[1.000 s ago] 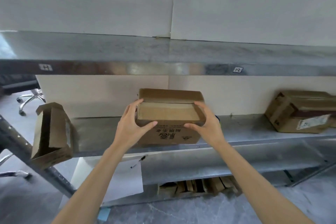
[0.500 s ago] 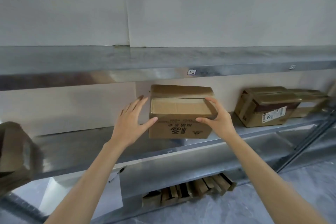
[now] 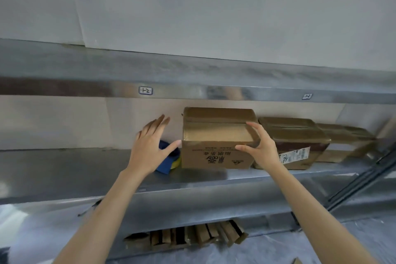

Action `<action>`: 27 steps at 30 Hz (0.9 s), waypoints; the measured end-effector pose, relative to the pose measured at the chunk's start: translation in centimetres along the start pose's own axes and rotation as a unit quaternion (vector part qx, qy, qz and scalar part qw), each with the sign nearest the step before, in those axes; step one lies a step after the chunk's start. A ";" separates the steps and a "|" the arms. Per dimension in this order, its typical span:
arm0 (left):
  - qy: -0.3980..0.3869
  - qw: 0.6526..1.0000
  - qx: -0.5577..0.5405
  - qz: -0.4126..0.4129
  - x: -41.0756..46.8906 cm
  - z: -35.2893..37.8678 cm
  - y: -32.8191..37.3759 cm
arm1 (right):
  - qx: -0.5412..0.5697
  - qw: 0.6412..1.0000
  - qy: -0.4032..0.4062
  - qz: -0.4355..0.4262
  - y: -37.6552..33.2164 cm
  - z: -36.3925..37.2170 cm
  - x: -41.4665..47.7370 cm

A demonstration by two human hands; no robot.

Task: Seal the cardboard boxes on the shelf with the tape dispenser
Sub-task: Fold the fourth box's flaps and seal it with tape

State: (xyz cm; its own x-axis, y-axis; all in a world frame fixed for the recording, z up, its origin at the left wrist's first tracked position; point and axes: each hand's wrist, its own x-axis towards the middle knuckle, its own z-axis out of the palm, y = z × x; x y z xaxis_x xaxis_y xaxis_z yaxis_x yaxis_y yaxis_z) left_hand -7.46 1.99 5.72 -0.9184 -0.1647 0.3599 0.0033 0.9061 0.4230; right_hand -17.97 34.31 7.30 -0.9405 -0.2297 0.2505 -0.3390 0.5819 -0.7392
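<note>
A brown cardboard box with dark printing on its front stands on the metal shelf, its top flaps folded down. My right hand touches its front right corner with spread fingers. My left hand hovers open just left of the box, thumb near its left edge. Behind the left hand lies a blue and yellow tape dispenser, partly hidden. A taped box with a white label sits directly to the right, touching the first box.
A third flatter box lies farther right. An upper metal shelf hangs close above the boxes. Flattened cardboard pieces lie below the lowest shelf. A diagonal metal brace runs at the right.
The box has slid right along the shelf until it sits against the labelled box. My left hand has come off its side, and the tape dispenser now shows behind it.
</note>
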 end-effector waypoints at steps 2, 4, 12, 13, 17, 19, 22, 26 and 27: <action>-0.004 1.000 0.009 -0.012 0.0 1.0 1.0 | -0.003 1.000 -0.011 0.002 1.8 -0.6 0.6; -0.009 0.999 0.029 -0.018 0.1 1.7 1.8 | -0.003 1.000 -0.018 0.009 3.5 -0.8 1.1; -0.036 0.995 0.084 -0.029 1.7 4.1 2.3 | 0.012 0.998 -0.041 0.046 8.4 0.9 3.3; -0.038 0.995 0.086 -0.028 2.0 4.3 2.2 | 0.017 0.998 -0.045 0.051 8.9 1.1 3.6; -0.043 0.995 0.081 -0.031 3.3 5.0 1.8 | 0.028 0.996 -0.065 0.054 10.3 1.7 4.5; -0.044 0.996 0.077 -0.029 3.8 5.3 1.6 | 0.038 0.996 -0.066 0.052 10.7 1.7 4.8; -0.048 0.996 0.079 -0.017 4.2 5.9 1.4 | 0.018 0.998 -0.044 0.035 11.1 1.6 5.0; -0.048 0.996 0.073 -0.015 4.7 6.5 1.4 | -0.049 0.998 -0.024 0.009 10.7 1.1 4.8; -0.050 0.996 0.073 -0.016 4.7 6.7 1.4 | -0.062 0.998 -0.028 -0.002 10.7 1.1 4.7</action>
State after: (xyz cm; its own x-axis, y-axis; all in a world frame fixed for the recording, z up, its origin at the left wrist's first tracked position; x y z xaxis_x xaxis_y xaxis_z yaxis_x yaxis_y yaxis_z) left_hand -14.43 5.06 2.46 -0.9519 -0.1618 0.2601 -0.0783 0.9494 0.3042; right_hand -25.99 38.59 -0.14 -0.9375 -0.2735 0.2151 -0.3462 0.6725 -0.6541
